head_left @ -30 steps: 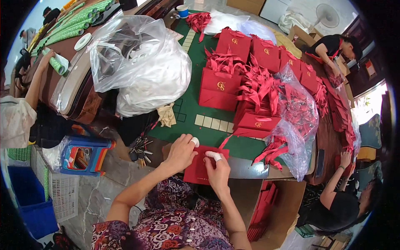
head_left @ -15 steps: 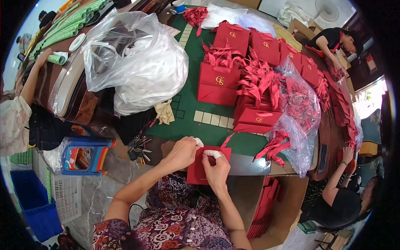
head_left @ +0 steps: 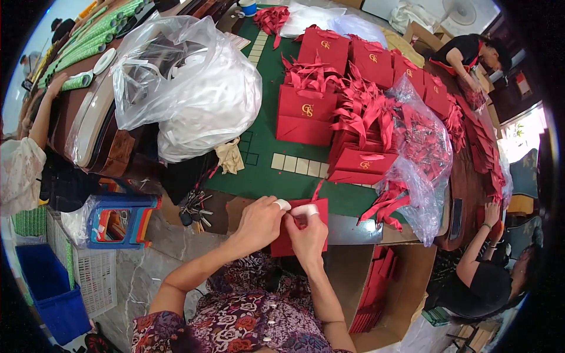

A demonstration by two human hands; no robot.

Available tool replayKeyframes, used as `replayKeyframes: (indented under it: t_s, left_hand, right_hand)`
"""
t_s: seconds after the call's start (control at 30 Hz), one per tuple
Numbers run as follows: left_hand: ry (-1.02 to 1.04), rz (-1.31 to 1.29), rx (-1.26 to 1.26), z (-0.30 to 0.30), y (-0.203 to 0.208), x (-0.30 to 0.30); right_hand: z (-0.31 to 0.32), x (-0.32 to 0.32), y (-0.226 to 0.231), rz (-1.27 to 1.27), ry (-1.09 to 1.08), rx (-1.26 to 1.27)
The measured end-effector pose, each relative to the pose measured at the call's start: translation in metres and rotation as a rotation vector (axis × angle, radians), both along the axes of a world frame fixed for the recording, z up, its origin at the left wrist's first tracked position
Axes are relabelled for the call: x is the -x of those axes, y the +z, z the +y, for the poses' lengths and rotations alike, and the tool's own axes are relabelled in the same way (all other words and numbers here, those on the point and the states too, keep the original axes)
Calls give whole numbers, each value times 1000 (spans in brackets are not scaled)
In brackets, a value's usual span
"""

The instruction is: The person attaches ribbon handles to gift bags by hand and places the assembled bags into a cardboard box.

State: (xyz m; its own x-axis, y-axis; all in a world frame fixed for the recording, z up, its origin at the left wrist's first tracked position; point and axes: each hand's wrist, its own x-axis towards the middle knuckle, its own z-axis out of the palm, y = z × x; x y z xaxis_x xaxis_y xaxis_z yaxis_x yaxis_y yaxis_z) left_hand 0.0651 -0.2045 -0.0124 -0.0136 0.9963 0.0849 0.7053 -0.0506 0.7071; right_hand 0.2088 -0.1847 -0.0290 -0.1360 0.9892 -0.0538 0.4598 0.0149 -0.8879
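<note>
At the table's near edge I hold a small red paper gift bag (head_left: 282,245) between my hands. My left hand (head_left: 259,222) is closed, its fingertips pinching the bag near its upper edge. Just beside it, my right hand (head_left: 308,235) is also closed on the bag, thumb and bent forefinger together. White tape wraps fingers of both hands. A red ribbon end (head_left: 318,189) sticks up past the bag's far edge. Whether the fingertips also grip ribbon is hidden.
Finished red bags (head_left: 306,115) with ribbon handles stand on the green table (head_left: 265,167). A plastic bag of red ribbons (head_left: 421,141) lies right, a clear bag of white ribbon (head_left: 206,88) left. Below is a cardboard box (head_left: 406,294) holding flat red bags. Co-workers sit around.
My hands have drawn closer together at the bag's upper part, the right one shifting slightly. The view has shifted a little. At the left, a co-worker's hand has moved a green roll slightly.
</note>
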Motion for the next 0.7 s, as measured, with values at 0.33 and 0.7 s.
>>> replayKeyframes:
  t_s: [0.33, 0.7]
  left_hand:
    - [-18, -120, -13, 3, -9, 2]
    - [-245, 35, -402, -4, -25, -11]
  right_hand:
    - [23, -29, 30, -110, 181, -287]
    - [74, -49, 24, -147, 601, 175]
